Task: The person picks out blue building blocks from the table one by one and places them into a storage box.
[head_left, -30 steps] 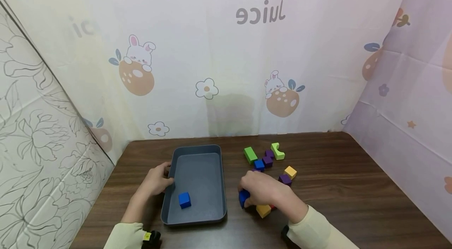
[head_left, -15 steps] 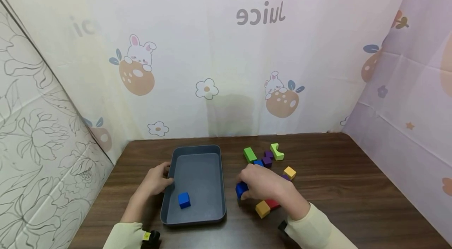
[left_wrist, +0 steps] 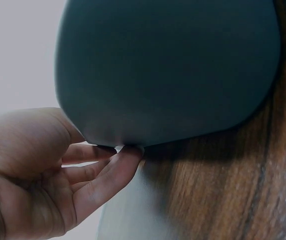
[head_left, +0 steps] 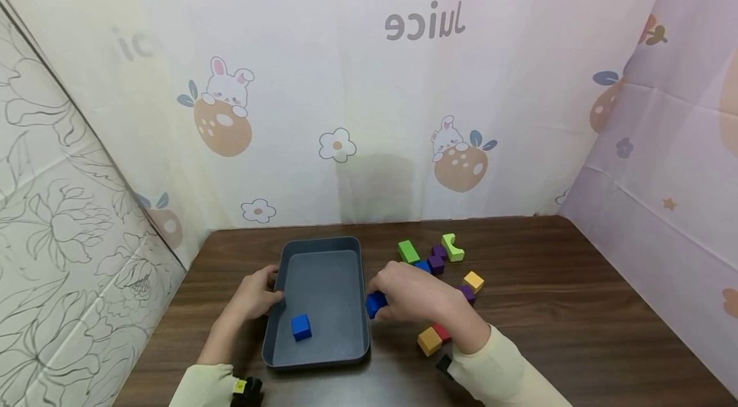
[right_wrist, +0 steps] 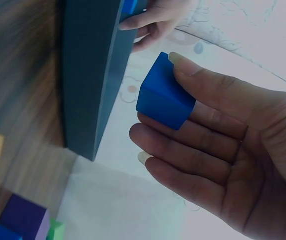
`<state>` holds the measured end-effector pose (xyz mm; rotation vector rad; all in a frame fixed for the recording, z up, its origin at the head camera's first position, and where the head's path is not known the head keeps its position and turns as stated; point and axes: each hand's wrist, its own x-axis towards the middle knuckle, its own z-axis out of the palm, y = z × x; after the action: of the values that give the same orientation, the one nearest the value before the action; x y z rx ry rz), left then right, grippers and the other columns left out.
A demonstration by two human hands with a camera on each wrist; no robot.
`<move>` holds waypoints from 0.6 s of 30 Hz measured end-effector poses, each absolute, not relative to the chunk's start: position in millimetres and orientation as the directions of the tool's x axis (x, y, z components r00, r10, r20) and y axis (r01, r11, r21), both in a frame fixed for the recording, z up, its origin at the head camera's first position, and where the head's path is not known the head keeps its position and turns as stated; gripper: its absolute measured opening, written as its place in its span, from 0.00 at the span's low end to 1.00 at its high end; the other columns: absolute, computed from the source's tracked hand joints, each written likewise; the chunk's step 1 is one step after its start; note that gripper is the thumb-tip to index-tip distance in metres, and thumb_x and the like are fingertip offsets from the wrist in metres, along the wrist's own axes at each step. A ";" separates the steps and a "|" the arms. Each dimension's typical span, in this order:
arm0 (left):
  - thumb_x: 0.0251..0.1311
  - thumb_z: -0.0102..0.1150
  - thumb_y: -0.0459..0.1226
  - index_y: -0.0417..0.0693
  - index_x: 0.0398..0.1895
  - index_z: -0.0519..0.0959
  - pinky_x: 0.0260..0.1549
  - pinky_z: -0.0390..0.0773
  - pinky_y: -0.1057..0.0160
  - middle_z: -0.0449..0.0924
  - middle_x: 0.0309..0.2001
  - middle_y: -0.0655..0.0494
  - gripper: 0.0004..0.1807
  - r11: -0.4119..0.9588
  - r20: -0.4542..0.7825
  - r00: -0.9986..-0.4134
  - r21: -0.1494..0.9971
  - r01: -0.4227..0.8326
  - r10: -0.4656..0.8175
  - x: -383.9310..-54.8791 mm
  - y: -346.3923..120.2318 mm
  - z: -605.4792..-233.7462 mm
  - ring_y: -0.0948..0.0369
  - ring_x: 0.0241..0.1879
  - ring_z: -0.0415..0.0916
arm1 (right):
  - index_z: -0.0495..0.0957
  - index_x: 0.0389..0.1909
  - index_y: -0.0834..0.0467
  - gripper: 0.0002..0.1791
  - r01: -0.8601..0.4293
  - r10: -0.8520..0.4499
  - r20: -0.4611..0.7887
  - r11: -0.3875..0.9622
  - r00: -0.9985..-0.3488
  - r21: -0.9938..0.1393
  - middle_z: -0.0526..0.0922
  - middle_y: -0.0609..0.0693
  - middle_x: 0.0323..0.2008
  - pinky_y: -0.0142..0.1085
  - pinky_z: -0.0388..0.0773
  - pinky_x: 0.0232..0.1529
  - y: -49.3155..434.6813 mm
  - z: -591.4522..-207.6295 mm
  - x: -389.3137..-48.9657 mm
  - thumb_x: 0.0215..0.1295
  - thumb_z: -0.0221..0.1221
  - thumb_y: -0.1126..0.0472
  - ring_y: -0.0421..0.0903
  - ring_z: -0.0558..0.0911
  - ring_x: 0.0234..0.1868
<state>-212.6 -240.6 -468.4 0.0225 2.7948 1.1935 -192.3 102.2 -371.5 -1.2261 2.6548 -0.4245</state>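
Observation:
In the head view my left hand [head_left: 252,295] grips the left rim of a dark grey rectangular tray [head_left: 323,247]. The left wrist view shows its fingers [left_wrist: 108,177] against the tray wall [left_wrist: 167,75]. One blue cube [head_left: 301,327] sits inside, towards the near left corner. Just beyond the tray's right rim, my right hand [head_left: 412,291] holds another blue block [head_left: 377,304]. Thumb and fingers pinch it at opposite sides, as the right wrist view shows with the blue block [right_wrist: 165,95] off the table.
Right of the tray lie loose blocks: a green block [head_left: 408,252], a notched light-green block [head_left: 453,248], purple blocks [head_left: 436,264], a yellow block [head_left: 474,282], an orange block [head_left: 429,341] and a partly hidden red block [head_left: 442,332]. A printed curtain [head_left: 369,86] hangs behind the wooden table [head_left: 548,304].
My right hand has carried the blue block leftwards from the loose blocks to the tray's right rim, uncovering part of the red block. The left hand and the tray have stayed in place.

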 end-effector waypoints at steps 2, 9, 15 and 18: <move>0.63 0.65 0.26 0.31 0.71 0.71 0.23 0.88 0.56 0.83 0.44 0.40 0.32 0.695 -0.091 -0.994 0.719 -0.030 0.052 -212.8 -240.4 -468.5 0.54 0.32 0.85 | 0.90 0.40 0.54 0.09 -0.715 -0.770 -0.045 0.611 -0.637 -0.339 0.82 0.36 0.26 0.25 0.78 0.26 98.4 -369.5 -192.7 0.61 0.77 0.58 0.33 0.75 0.23; 0.63 0.64 0.25 0.31 0.72 0.70 0.23 0.89 0.56 0.84 0.44 0.39 0.32 0.697 -0.097 -0.994 0.716 -0.038 0.046 -212.9 -240.1 -467.3 0.53 0.33 0.86 | 0.90 0.44 0.55 0.13 -0.730 -0.779 -0.039 0.603 -0.626 -0.321 0.85 0.38 0.31 0.24 0.80 0.32 85.0 -363.4 -193.3 0.60 0.78 0.56 0.31 0.78 0.28; 0.64 0.64 0.26 0.31 0.72 0.70 0.23 0.89 0.57 0.84 0.45 0.39 0.32 0.695 -0.100 -0.994 0.718 -0.041 0.045 -212.5 -240.0 -466.7 0.54 0.33 0.86 | 0.90 0.46 0.54 0.15 -0.741 -0.788 -0.037 0.593 -0.615 -0.315 0.87 0.38 0.33 0.23 0.80 0.33 72.6 -358.5 -192.0 0.61 0.77 0.53 0.30 0.79 0.29; 0.64 0.64 0.26 0.31 0.72 0.70 0.24 0.89 0.57 0.84 0.45 0.39 0.32 0.692 -0.102 -0.994 0.720 -0.041 0.047 -212.4 -240.1 -466.9 0.54 0.34 0.85 | 0.91 0.48 0.54 0.16 -0.748 -0.795 -0.038 0.585 -0.606 -0.312 0.88 0.39 0.35 0.23 0.81 0.35 67.4 -356.0 -190.5 0.61 0.77 0.53 0.30 0.79 0.31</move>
<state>-212.4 -240.1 -466.9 0.0045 2.7858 1.1897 -190.5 67.4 -356.0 -1.2971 2.6394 -0.3977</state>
